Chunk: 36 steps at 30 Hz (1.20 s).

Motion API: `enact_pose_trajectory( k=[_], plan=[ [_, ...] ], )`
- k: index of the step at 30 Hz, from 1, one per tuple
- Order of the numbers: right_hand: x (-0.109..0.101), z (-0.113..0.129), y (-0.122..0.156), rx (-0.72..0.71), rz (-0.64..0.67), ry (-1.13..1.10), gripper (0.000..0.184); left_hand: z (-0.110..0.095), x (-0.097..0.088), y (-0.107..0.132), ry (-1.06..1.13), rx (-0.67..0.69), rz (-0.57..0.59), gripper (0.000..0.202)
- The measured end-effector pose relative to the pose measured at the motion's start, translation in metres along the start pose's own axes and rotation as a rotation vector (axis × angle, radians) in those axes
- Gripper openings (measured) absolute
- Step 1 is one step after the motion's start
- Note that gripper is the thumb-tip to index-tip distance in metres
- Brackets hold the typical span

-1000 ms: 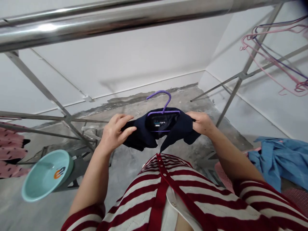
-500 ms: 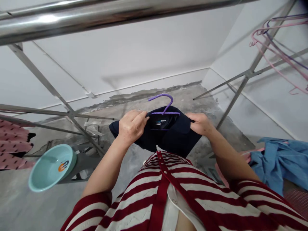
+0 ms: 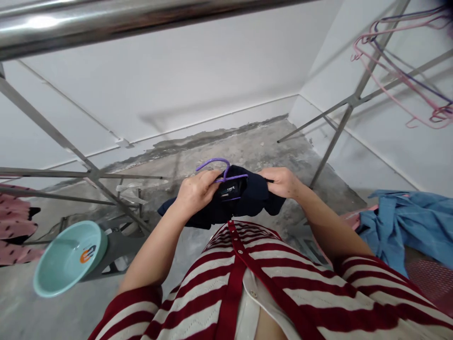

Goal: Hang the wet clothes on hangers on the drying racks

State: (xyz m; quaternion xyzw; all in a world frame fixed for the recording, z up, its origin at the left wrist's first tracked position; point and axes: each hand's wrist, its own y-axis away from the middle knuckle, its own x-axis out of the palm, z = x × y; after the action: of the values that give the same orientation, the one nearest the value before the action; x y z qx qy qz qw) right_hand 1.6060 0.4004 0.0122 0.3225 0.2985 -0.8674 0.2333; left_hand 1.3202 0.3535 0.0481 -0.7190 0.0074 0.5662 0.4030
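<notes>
Here's the navy garment point(image 3: 253, 191), held up just beyond the person's chest, with its neck label point(image 3: 230, 190) facing up and a purple hanger point(image 3: 212, 163) tilted inside the neck, hook pointing left. The left hand point(image 3: 196, 191) is clamped over the garment's left side, fingers point(image 3: 212, 177) pressing in right by the hanger's bar. The right hand point(image 3: 281, 183) pinches the far right side, and the two hands are close but apart, with the label between them. Below, a red-and-white striped cardigan point(image 3: 283, 283) covers the arms and front. Out to the near left, a pale teal basin point(image 3: 69, 259) sits tilted beside pink patterned cloth point(image 3: 14, 222). Over on the right, a crumpled blue garment point(image 3: 396, 226) lies by a pink mesh plastic piece point(image 3: 433, 283). Pink and purple hangers point(image 3: 399, 61) hang at the upper right on a metal rack frame point(image 3: 339, 137), a shiny steel rail point(image 3: 71, 23) crosses the top, and a concrete floor point(image 3: 230, 141) runs to a white wall point(image 3: 159, 80) at the far side.
</notes>
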Motion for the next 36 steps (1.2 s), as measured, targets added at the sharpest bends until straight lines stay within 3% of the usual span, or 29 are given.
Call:
enact_pose_trajectory(
  k=[2, 4, 6, 8, 11, 14, 17, 19, 22, 25, 28, 31, 33, 36],
  plan=[
    [-0.009, -0.008, 0.002, 0.004, 0.062, 0.038, 0.029, 0.006, 0.001, 0.004, -0.041, -0.019, -0.048, 0.024],
    [-0.016, -0.020, 0.006, 0.115, 0.151, 0.085, 0.038, 0.013, 0.001, 0.009, -0.080, -0.081, -0.090, 0.023],
    [-0.020, -0.034, 0.010, 0.249, 0.159, 0.155, 0.038, 0.019, 0.001, 0.013, -0.122, -0.156, -0.083, 0.023],
    [-0.020, -0.044, 0.014, 0.296, 0.014, 0.239, 0.033, 0.023, 0.001, 0.015, -0.146, -0.237, -0.042, 0.024],
    [-0.025, -0.049, 0.019, 0.252, -0.252, 0.343, 0.023, 0.028, 0.001, 0.016, -0.134, -0.358, -0.045, 0.025],
    [-0.036, -0.037, 0.020, 0.150, -0.297, 0.363, 0.022, 0.029, 0.001, 0.015, -0.076, -0.373, -0.092, 0.024],
    [-0.039, -0.019, 0.009, -0.011, -0.225, 0.316, 0.032, 0.026, 0.005, 0.010, 0.016, -0.212, -0.070, 0.023],
    [-0.032, -0.010, -0.006, -0.084, -0.066, 0.279, 0.039, 0.021, 0.009, 0.005, 0.058, -0.107, -0.052, 0.024],
    [-0.013, -0.006, -0.025, -0.114, 0.199, 0.178, 0.029, 0.018, 0.007, -0.002, 0.096, -0.064, -0.021, 0.027],
    [-0.004, -0.008, -0.032, -0.055, 0.157, 0.095, 0.027, 0.030, -0.010, 0.003, 0.148, -0.106, 0.060, 0.035],
    [-0.015, -0.010, -0.031, 0.048, 0.051, 0.047, 0.026, 0.063, -0.034, 0.030, 0.205, -0.244, 0.094, 0.058],
    [-0.028, -0.013, -0.032, 0.144, -0.005, 0.000, 0.027, 0.097, -0.043, 0.074, 0.376, -0.535, 0.057, 0.073],
    [-0.026, -0.013, -0.034, 0.210, -0.029, -0.033, 0.029, 0.112, -0.037, 0.101, 0.609, -0.707, -0.001, 0.061],
    [-0.005, -0.009, -0.038, 0.330, -0.013, -0.077, 0.032, 0.125, -0.019, 0.125, 0.783, -0.844, -0.226, 0.043]
  ],
)
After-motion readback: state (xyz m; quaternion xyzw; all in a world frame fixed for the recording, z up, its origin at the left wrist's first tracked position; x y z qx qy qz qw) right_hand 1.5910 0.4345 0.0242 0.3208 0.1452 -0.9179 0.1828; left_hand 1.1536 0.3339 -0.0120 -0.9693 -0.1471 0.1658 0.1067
